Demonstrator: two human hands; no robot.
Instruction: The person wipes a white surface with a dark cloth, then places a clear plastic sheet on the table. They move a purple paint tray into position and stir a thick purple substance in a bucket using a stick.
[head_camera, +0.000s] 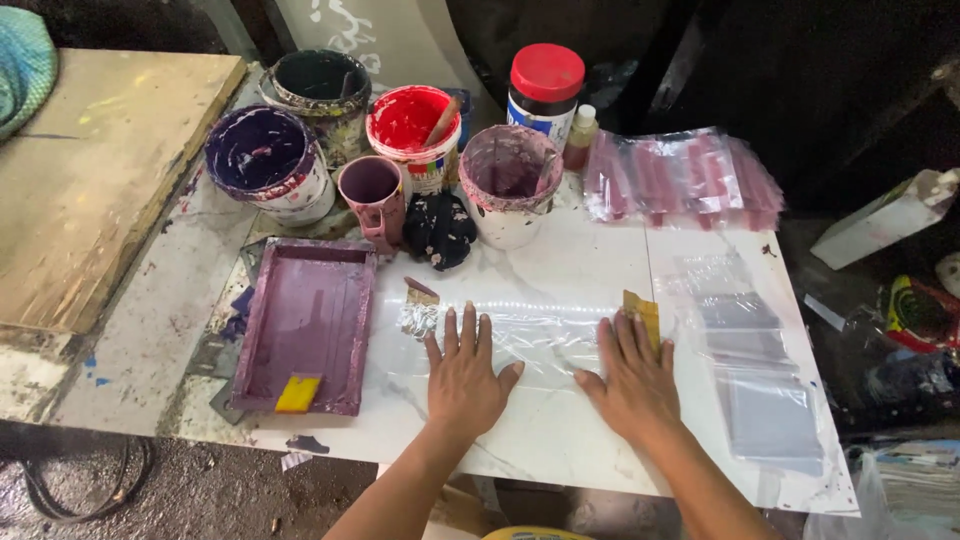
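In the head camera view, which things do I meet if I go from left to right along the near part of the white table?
Purple screen frame → left hand → clear plastic sheet → right hand → clear plastic bags.

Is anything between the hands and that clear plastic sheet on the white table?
Nothing visible. The left hand and right hand both lie flat, palms down, directly on the clear plastic sheet. The paint pots and purple tray stand off it.
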